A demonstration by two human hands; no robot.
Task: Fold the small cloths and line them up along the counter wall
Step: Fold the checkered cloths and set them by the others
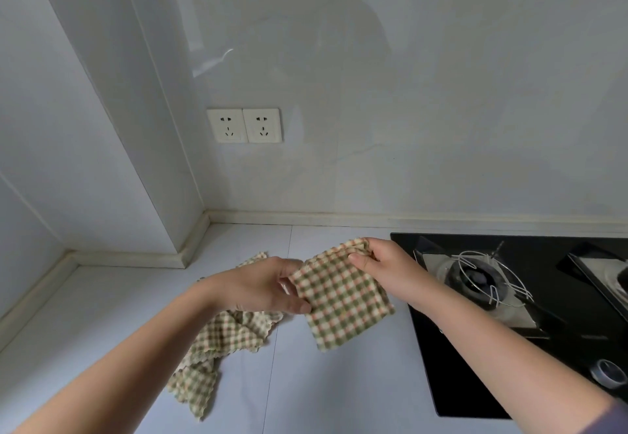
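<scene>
nearest, a loose heap (pixel 221 338) of checked cloths lies crumpled on the worktop (pixel 102 331), partly under the left forearm. just beyond it, both hands hold one cloth (pixel 343 301) in the air, folded to a small square. the left hand (pixel 268 289) pinches its left edge and the right hand (pixel 384 268) grips the far corner. it is a soft green, cream and pink check. the wall (pixel 373 161) lies straight ahead of it, past bare worktop, with the hob (pixel 475 348) to the right.

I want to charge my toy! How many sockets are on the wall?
2. The left socket and the right socket sit side by side on the wall above the counter; none looks hidden.
</scene>
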